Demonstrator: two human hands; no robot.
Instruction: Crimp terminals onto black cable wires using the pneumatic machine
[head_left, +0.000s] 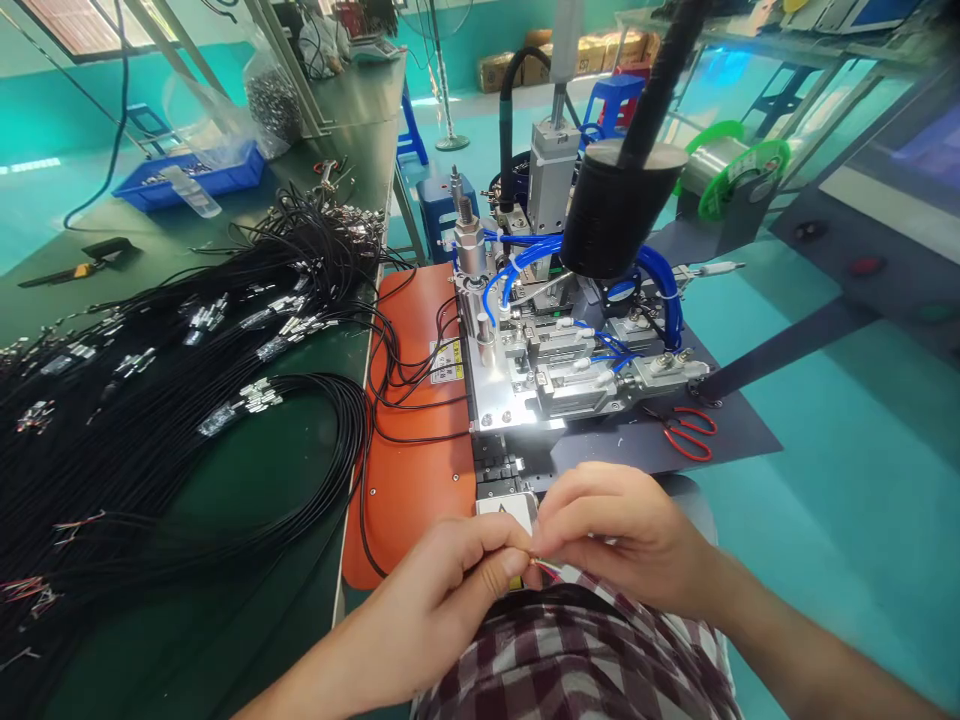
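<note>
My left hand (pixel 450 580) and my right hand (pixel 622 530) meet low in the middle, just in front of my plaid shirt. Both pinch the end of a thin cable whose coloured wire ends (pixel 546 570) show between the fingertips. Right above the hands stands a small metal machine (pixel 555 370) with clamps and blue air tubes (pixel 525 265), mounted on a dark plate beside an orange mat (pixel 409 470).
A big heap of black cables with metal plugs (pixel 187 400) covers the green bench at left. Red scissors (pixel 686 430) lie right of the machine. A black exhaust hood (pixel 619 205) hangs over it. A blue tray (pixel 195 180) and a green wire spool (pixel 739 165) sit farther back.
</note>
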